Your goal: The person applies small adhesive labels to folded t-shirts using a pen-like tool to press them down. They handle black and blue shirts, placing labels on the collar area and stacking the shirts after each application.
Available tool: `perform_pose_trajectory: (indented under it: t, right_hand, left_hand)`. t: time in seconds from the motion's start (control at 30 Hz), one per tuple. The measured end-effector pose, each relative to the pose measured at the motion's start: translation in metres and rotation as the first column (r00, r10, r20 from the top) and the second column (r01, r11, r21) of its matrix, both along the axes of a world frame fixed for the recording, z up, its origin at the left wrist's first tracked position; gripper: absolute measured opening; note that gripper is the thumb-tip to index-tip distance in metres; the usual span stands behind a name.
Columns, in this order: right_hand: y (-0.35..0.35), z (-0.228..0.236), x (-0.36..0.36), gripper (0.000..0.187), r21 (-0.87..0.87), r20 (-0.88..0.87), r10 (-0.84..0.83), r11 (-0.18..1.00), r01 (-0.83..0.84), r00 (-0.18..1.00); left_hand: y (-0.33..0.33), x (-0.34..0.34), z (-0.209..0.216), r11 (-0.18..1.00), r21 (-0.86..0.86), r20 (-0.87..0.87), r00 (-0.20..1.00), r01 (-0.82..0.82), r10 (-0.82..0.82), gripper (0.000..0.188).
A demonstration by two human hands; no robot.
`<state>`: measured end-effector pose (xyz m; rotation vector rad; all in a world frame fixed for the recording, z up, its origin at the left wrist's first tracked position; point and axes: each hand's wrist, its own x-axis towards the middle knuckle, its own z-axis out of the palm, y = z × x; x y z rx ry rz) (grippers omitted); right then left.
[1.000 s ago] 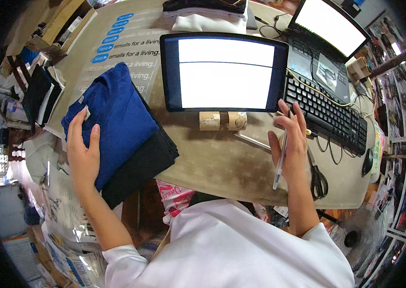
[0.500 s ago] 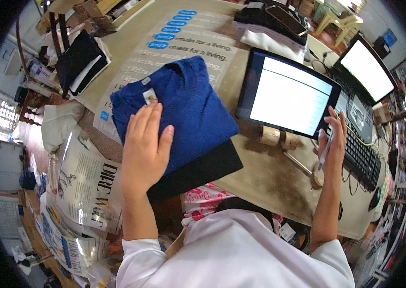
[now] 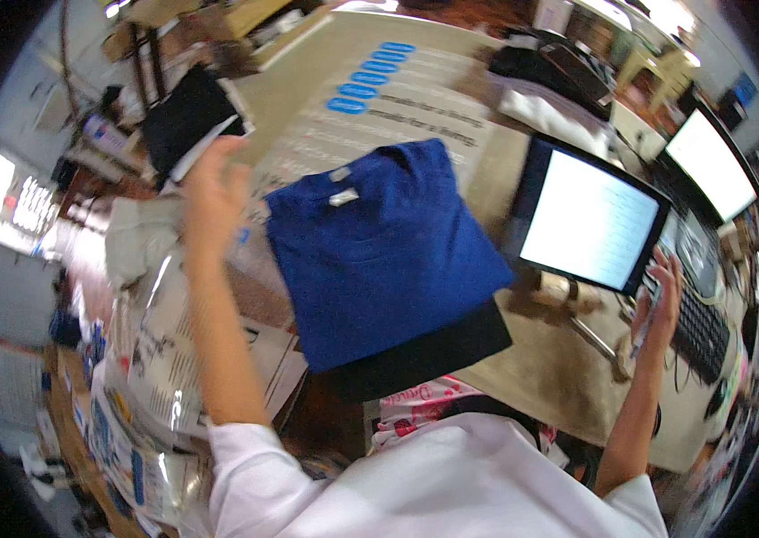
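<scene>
A folded blue shirt (image 3: 379,255) lies on the table, over a folded black garment (image 3: 433,354) whose near edge shows beneath it. My left hand (image 3: 215,193) is off the shirt, left of it, close to a pile of black and white folded cloth (image 3: 191,117). Its fingers are smeared by motion. At the right edge of a tablet (image 3: 590,220) with a lit white screen is my right hand (image 3: 660,300), closed around a slim pale pen (image 3: 641,336). The tablet leans on a stand with a wooden roller-like piece (image 3: 568,291).
Right of the tablet are a black keyboard (image 3: 701,332) and a lit monitor (image 3: 713,163). More folded clothes (image 3: 545,108) sit at the far side, a phone on top. Plastic-wrapped printed sheets (image 3: 191,377) lie at the left. A large printed sheet (image 3: 308,152) covers part of the table.
My left hand has lifted off the blue shirt and moved left and away toward the black cloth pile. The view has shifted, and my right hand stays by the tablet with the pen.
</scene>
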<state>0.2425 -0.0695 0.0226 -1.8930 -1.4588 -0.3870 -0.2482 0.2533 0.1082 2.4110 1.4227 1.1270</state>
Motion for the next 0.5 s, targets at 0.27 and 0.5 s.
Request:
perform_pose_trajectory:
  t: [0.27, 0.5]
  right_hand:
    - [-0.015, 0.005, -0.019, 0.036, -0.069, 0.003, -0.100, 0.993, 0.100, 0.995]
    - [-0.031, -0.004, -0.021, 0.036, -0.055, -0.077, -0.063, 0.997, 0.058, 0.995]
  left_hand:
    - [0.234, -0.229, -0.069, 0.951, 0.248, -0.545, 0.785, -0.186, 0.296, 0.065]
    - [0.339, -0.362, 0.017, 0.902, 0.343, -0.646, 0.632, -0.261, 0.429, 0.047]
